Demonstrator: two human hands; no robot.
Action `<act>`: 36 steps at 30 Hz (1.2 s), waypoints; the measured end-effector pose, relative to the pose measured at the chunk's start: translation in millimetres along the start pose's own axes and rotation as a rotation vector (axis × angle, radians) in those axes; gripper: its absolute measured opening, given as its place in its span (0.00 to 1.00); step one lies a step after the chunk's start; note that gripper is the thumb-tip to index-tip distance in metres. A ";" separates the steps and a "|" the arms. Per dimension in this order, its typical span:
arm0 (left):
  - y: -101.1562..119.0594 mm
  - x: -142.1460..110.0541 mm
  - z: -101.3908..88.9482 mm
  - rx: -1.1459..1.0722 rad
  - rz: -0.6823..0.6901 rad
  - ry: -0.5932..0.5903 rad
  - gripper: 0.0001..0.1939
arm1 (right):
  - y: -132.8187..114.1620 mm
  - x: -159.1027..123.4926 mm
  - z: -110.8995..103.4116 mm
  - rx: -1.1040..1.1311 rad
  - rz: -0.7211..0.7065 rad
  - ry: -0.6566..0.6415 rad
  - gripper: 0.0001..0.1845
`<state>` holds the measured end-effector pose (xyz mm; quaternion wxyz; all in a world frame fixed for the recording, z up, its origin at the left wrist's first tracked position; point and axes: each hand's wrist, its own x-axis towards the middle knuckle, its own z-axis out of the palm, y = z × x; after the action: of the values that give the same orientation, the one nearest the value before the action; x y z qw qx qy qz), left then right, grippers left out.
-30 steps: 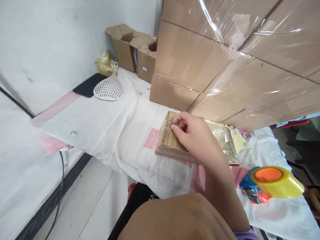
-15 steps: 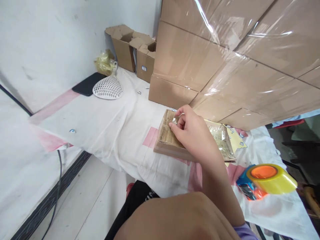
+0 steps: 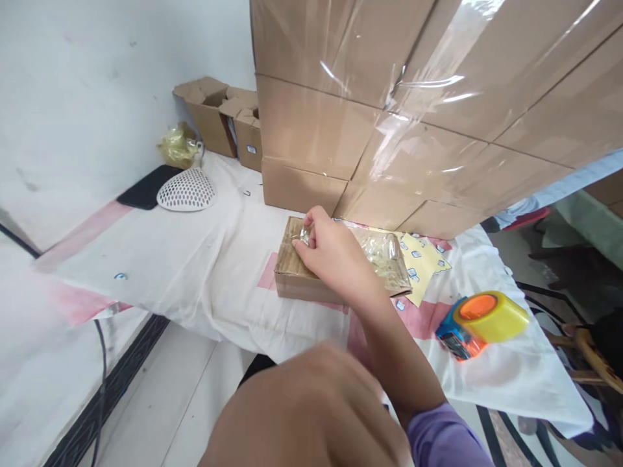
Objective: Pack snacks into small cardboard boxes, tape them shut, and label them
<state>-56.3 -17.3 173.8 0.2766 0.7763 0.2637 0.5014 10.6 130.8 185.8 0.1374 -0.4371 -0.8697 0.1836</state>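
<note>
My right hand [image 3: 331, 253] rests over a small brown cardboard box [image 3: 302, 285], thumb and bent forefinger closed around a shiny bit of clear tape [image 3: 305, 235] on its top. More glossy clear tape covers the box's right end. Close to the camera, my left hand [image 3: 311, 415] is large and blurred at the bottom, its fingers hidden. To the right lies a blue and orange tape dispenser [image 3: 455, 340] with a yellow roll of tape [image 3: 506, 318].
Behind the box rises a stack of cartons [image 3: 311, 123] wrapped in clear film. A yellow printed sheet [image 3: 423, 263] lies beside the box. On the white tablecloth [image 3: 224, 259] at left are a white perforated shell [image 3: 186, 190], a black flat object [image 3: 146, 185] and open small cartons [image 3: 209, 123].
The view has shifted, so the table's things appear farther left. My right hand keeps its pinch at the same part of the box. My left hand has moved and is more blurred.
</note>
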 end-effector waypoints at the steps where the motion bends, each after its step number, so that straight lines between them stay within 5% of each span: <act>1: -2.7 6.6 -2.3 -0.056 -0.016 0.093 0.21 | -0.4 0.0 -1.0 -0.011 -0.001 -0.011 0.10; 6: -28.3 26.9 0.3 -0.199 -0.228 0.451 0.17 | -3.8 0.5 -7.6 -0.064 0.032 -0.095 0.14; 21: -41.4 21.5 5.6 -0.207 -0.201 0.483 0.15 | -2.3 -0.3 -14.1 -0.068 0.020 -0.114 0.14; 25: -49.5 17.6 -8.6 0.042 -0.261 0.654 0.10 | -1.4 -9.1 -22.7 0.018 -0.008 -0.100 0.15; 28: -59.8 10.6 -29.3 0.328 -0.232 0.841 0.12 | 11.2 -20.9 -33.8 0.113 -0.020 0.054 0.15; 32: -69.8 -4.7 -55.2 0.371 -0.154 0.965 0.07 | 57.2 -47.5 -48.5 0.261 0.029 0.418 0.10; 36: -73.9 -20.9 -69.3 0.415 -0.211 0.997 0.07 | 121.3 -108.4 -43.5 0.235 0.277 0.815 0.11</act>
<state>-137.5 32.1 133.2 0.0081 0.4522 0.5324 0.7155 176.9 118.4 162.9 0.4919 -0.5677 -0.6507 0.1108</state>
